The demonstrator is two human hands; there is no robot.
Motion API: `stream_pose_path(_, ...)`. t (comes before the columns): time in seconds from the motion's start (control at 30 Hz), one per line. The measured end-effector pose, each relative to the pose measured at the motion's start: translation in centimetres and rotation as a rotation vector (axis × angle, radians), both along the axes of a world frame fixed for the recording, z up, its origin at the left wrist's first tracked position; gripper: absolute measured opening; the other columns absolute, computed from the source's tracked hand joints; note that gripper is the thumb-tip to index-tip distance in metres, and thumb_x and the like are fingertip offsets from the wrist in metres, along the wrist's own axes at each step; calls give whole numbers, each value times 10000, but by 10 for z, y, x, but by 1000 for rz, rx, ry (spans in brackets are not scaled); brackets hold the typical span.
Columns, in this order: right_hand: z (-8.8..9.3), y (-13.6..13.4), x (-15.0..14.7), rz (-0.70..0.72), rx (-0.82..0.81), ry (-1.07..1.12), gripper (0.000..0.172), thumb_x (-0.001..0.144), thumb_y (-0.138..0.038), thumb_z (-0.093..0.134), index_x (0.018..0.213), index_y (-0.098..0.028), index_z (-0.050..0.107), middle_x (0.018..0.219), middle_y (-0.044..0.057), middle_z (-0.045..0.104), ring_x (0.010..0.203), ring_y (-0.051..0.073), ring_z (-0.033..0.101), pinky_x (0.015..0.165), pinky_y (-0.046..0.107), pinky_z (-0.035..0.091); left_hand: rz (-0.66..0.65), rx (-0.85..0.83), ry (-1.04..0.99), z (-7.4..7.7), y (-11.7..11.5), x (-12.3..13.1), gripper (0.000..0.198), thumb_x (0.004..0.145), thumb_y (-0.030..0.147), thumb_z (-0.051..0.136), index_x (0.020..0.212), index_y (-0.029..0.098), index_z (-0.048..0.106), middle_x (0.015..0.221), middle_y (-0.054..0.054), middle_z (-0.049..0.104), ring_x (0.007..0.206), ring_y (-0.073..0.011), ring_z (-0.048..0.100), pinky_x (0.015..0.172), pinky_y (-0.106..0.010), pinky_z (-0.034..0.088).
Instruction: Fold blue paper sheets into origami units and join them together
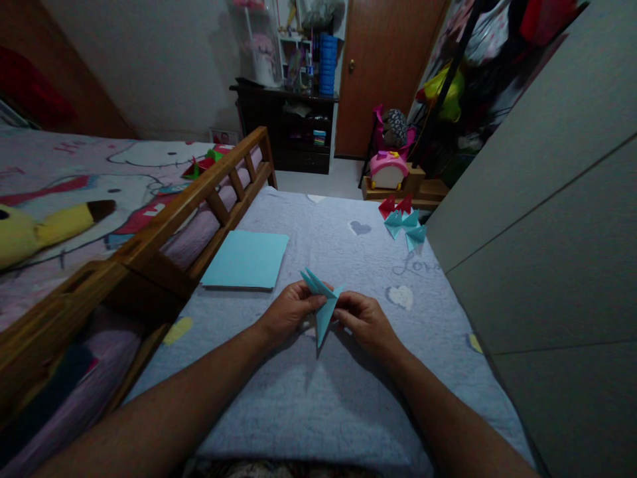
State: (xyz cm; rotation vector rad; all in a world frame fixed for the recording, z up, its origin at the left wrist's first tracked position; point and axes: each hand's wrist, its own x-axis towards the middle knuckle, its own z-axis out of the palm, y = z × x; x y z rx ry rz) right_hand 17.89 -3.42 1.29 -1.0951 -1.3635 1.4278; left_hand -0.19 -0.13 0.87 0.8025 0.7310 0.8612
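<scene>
A light blue origami piece (326, 315), folded into pointed flaps, is held just above the bed between my two hands. My left hand (290, 309) pinches its left side, the thumb lying across the fold. On the other side, my right hand (365, 320) grips the paper near its right edge with thumb and fingers. One long point hangs downward, and narrower points stick out at the upper left. Left of my hands lies a stack of light blue square paper (246, 259). Several finished-looking blue folded pieces (405, 226) sit at the far right with red folded pieces (395, 206).
The pale bedsheet (323, 411) carries printed hearts. A wooden bed rail (199, 206) runs along the left, with a yellow plush toy (44, 229) beyond it. A grey cabinet (557, 219) borders the right side. A dark dresser (283, 126) stands at the back.
</scene>
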Motion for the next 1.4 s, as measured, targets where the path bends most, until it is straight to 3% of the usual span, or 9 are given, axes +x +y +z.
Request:
stream_pose_path(0.43, 1, 1, 1, 30, 29, 0, 126, 834, -242, 661, 890, -208, 769, 764, 13, 704, 696, 147, 638, 622, 267, 501, 15, 63, -24, -4, 2, -1, 306, 675, 338, 914, 842, 131, 763, 766, -38, 759, 671, -142, 694, 682, -234, 562)
stream_pose_path(0.7, -1, -1, 0, 8, 33, 7, 131, 848, -285, 649, 889, -202, 742, 753, 10, 700, 675, 142, 643, 619, 260, 498, -9, -23, -63, -2, 0, 0, 288, 673, 305, 912, 829, 123, 753, 775, -56, 765, 661, -168, 709, 677, -277, 586)
stream_pose_path(1.03, 6, -5, -9, -159, 240, -220, 74, 782, -182, 585, 834, -191, 637, 719, -15, 603, 603, 117, 557, 576, 245, 450, 17, -68, -80, 3, 1, 1, 295, 642, 298, 926, 798, 122, 749, 726, -35, 741, 608, -128, 661, 628, -222, 533)
stream_pose_path(1.17, 9, -6, -10, -139, 288, -232, 114, 769, -158, 585, 869, -196, 625, 720, -24, 583, 582, 107, 532, 541, 228, 428, 29, -69, -106, 3, 2, 3, 295, 657, 307, 918, 816, 119, 755, 765, -49, 754, 659, -144, 682, 668, -236, 544)
stream_pose_path(1.4, 6, -6, -8, -62, 313, -201, 29, 836, -200, 605, 860, -199, 622, 735, -14, 584, 640, 125, 553, 608, 255, 452, 28, -74, -142, 0, 3, 2, 262, 682, 284, 901, 819, 121, 750, 776, -44, 753, 696, -144, 688, 705, -240, 544)
